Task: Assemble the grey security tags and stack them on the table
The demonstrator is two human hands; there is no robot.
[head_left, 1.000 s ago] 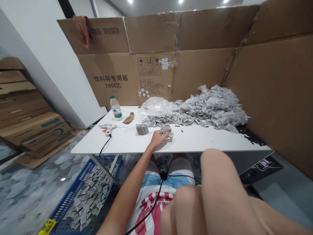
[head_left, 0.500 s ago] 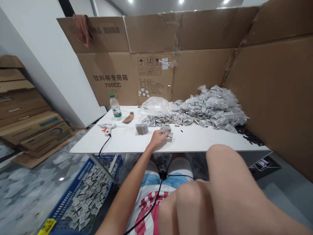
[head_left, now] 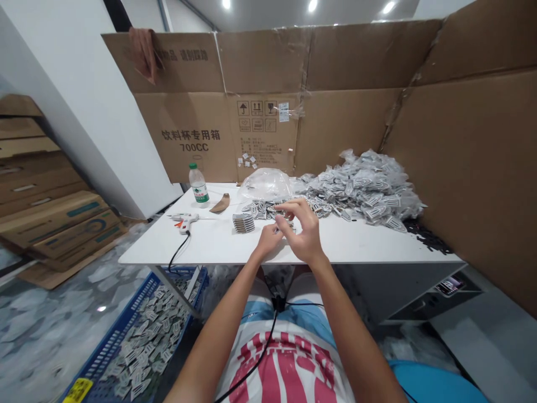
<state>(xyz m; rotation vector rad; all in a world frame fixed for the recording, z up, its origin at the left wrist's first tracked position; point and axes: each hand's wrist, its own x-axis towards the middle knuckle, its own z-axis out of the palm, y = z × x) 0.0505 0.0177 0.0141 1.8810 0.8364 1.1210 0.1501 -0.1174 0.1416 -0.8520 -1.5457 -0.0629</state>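
Note:
My left hand [head_left: 269,240] rests low over the front of the white table [head_left: 210,243], fingers closed around a small flat grey-and-white piece that is mostly hidden now. Just to its right, my right hand [head_left: 304,232] is raised with thumb and fingers curved apart, and I see nothing held in it. It partly covers the pieces behind. Left of my hands stands a neat stack of the flat pieces [head_left: 244,223]. Behind them lies a loose heap of similar pieces [head_left: 262,209], some with pointed ends.
A big pile of bagged pieces [head_left: 373,187] fills the back right, with black strips [head_left: 428,238] beside it. At left are a glue gun [head_left: 185,223], a bottle [head_left: 198,184] and a brown curved scrap [head_left: 220,204]. A blue basket of pieces [head_left: 98,361] stands below. Cardboard walls [head_left: 344,123] enclose the back.
My right arm has swung from a raised, bent position close to the camera out over the table, bringing the hand beside my left one. The left hand has shifted slightly nearer to me.

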